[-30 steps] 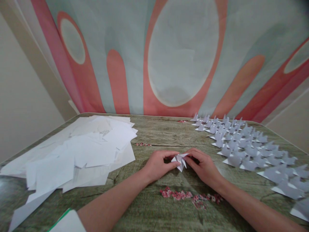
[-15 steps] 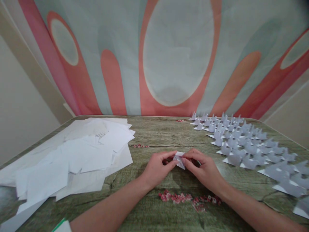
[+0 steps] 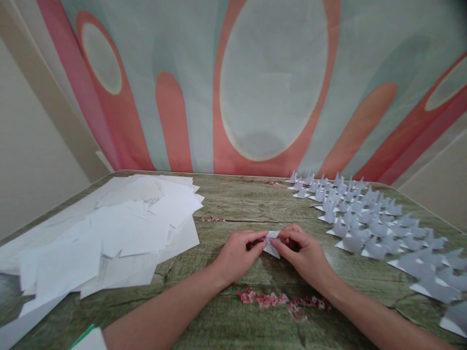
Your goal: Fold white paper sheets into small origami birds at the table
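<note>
Between my two hands is a small folded piece of white paper (image 3: 271, 249), held just over the middle of the table. My left hand (image 3: 241, 253) pinches its left side with thumb and forefinger. On the other side, my right hand (image 3: 299, 249) grips the right edge, its thumb pressing on the front. Creases cross the paper, and its lower end comes to a point. Fingertips cover part of both sides.
A spread of loose white paper sheets (image 3: 134, 228) covers the table's left side. Rows of folded white paper birds (image 3: 375, 226) stand along the right. The wood-patterned tabletop (image 3: 241, 194) has printed pink blossoms and meets a patterned hanging (image 3: 273, 87) at the back.
Both hands stay in nearly the same place, still pinching the paper. The fingers have shifted slightly and more of the paper's creased front shows. The whole view has tilted a little.
</note>
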